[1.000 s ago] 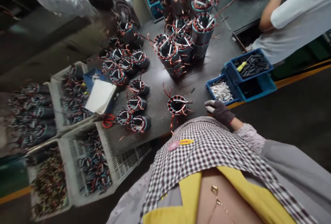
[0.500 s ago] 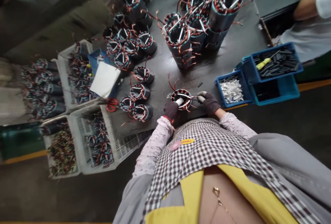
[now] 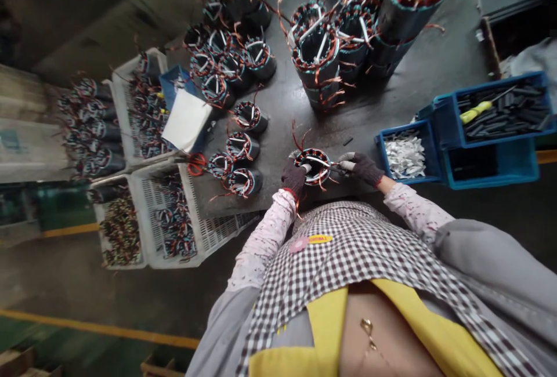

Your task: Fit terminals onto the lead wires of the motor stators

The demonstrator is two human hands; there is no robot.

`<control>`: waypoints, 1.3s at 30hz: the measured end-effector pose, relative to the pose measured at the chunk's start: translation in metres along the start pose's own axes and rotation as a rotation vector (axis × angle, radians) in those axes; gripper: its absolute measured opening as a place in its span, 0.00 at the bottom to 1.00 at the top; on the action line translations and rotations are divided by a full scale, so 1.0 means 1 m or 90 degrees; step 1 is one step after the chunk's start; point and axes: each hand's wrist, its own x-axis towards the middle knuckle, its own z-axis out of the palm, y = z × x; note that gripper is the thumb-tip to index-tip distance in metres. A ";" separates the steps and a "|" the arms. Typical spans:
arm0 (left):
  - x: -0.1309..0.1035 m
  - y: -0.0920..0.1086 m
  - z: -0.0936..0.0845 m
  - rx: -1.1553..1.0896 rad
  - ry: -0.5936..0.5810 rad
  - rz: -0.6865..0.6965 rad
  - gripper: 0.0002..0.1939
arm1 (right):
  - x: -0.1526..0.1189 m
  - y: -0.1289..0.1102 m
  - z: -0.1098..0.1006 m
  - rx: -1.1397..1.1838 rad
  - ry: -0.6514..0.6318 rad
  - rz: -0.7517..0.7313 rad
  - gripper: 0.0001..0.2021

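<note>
A motor stator (image 3: 314,181) with copper windings stands on the table close to my apron, its open end facing up. My gloved left hand (image 3: 294,177) grips its left side, with the thumb over the rim into the bore. A white sleeve (image 3: 318,159) lies across the stator's top and points toward my right hand. On the right, my gloved right hand (image 3: 364,169) is closed, its bare fingertips pinching wire leads (image 3: 334,163) at the stator's edge. Loose copper wires (image 3: 299,138) rise from the far side.
Several finished-looking stators (image 3: 243,148) stand at left, near red-handled scissors (image 3: 196,163). Taller stacks (image 3: 319,81) stand behind. Blue bins at right hold white pieces (image 3: 405,155) and black tubes (image 3: 505,111) with a yellow-handled tool (image 3: 476,111). White baskets (image 3: 195,214) edge the left.
The camera view has shifted, so the table things appear moved. Both hands stay at the same stator, the left on its side and the right at the wire leads.
</note>
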 end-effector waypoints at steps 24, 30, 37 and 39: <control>-0.008 0.012 0.004 0.147 -0.083 0.036 0.32 | -0.073 -0.065 0.016 -0.596 0.133 0.000 0.25; -0.016 0.010 0.011 0.184 -0.063 0.154 0.30 | -0.047 -0.119 0.065 -0.754 0.028 -0.048 0.27; -0.062 0.006 -0.019 0.578 -0.197 0.601 0.24 | -0.030 -0.106 0.053 -0.566 0.094 -0.075 0.20; -0.062 0.017 -0.023 0.648 -0.284 0.626 0.24 | -0.044 -0.083 0.044 -0.438 0.147 -0.107 0.24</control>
